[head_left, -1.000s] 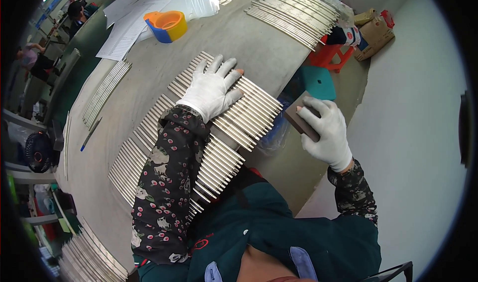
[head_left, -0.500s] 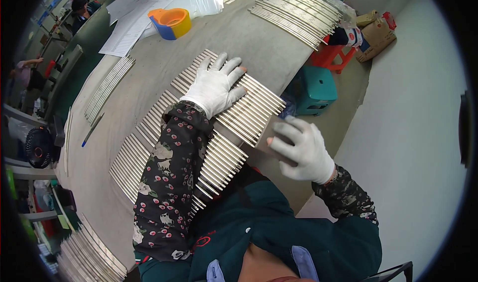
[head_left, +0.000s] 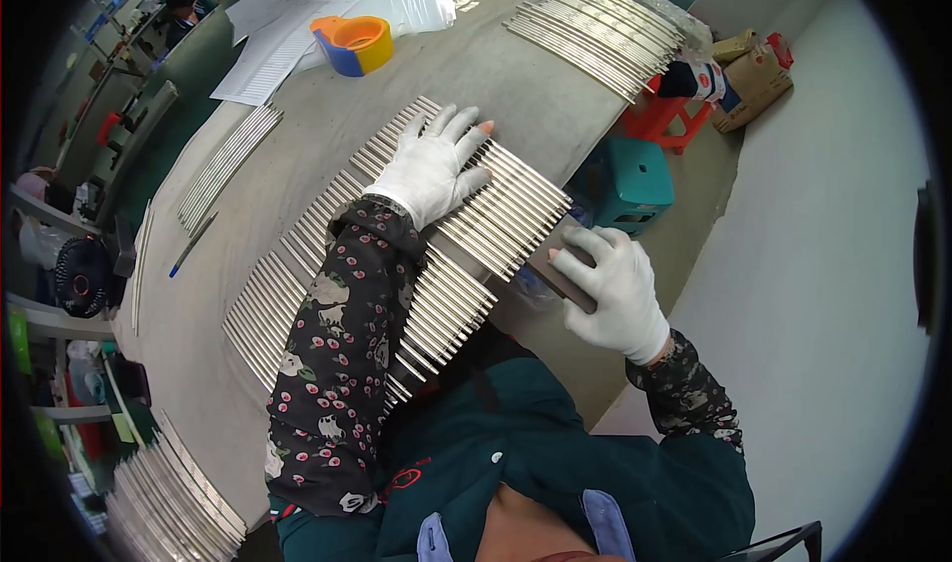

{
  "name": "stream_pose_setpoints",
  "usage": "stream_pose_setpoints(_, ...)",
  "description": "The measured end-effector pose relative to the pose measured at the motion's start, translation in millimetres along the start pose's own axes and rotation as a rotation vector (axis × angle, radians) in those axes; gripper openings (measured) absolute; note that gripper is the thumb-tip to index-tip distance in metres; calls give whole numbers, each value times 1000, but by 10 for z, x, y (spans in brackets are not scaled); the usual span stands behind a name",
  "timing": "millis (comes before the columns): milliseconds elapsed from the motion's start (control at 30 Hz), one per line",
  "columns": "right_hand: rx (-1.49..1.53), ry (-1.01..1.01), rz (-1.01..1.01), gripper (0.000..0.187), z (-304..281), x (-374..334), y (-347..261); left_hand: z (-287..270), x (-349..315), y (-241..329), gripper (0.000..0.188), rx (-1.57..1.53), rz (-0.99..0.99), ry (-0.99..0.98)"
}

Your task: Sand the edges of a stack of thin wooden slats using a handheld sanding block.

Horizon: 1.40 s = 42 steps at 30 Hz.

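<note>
Pressing flat, left hand (head_left: 428, 169) fingers spread on metal rods (head_left: 496, 220), right hand (head_left: 610, 289) gripping dark block (head_left: 555, 264) (at rod ends)

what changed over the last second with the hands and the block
The right hand brought the dark block from out past the table edge in to the near ends of the metal rods, keeping hold of it. The left hand stayed pressed flat on the row of rods, and the rods and tape roll did not shift.

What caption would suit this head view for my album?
Gloved left hand flat on a row of metal rods; right hand presses a dark block to their ends.
</note>
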State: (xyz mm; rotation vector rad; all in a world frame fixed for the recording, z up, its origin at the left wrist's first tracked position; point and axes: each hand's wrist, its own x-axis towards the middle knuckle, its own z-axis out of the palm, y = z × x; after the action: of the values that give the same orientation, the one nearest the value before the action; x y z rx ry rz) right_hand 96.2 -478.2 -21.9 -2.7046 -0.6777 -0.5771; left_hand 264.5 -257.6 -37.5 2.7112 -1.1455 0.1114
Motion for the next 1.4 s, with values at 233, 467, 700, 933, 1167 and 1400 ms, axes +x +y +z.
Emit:
stream_pose_setpoints(233, 103, 39, 13, 51, -117, -76, 19, -112, -212, 109, 61, -2, 56, -10)
stream_pose_setpoints(467, -49, 156, 41, 47, 11, 146, 239, -10, 28, 197, 56, 144, 102, -6)
stream_pose_setpoints(700, 109, -33, -172, 51, -25, 128, -132, 92, 55, 160, 56, 129, 60, -20)
stream_pose_setpoints(933, -144, 215, 116, 48, -63, -1, 204, 42, 54, 160, 57, 128, 66, -39)
stream_pose_setpoints(1167, -95, 171, 177, 47, -77, -144, 95, -84, -228, 144, 62, -44, 164, 69)
stream_pose_setpoints(1400, -98, 200, 142, 47, -78, -28, 185, -31, -383, 127, 67, 68, 200, -48)
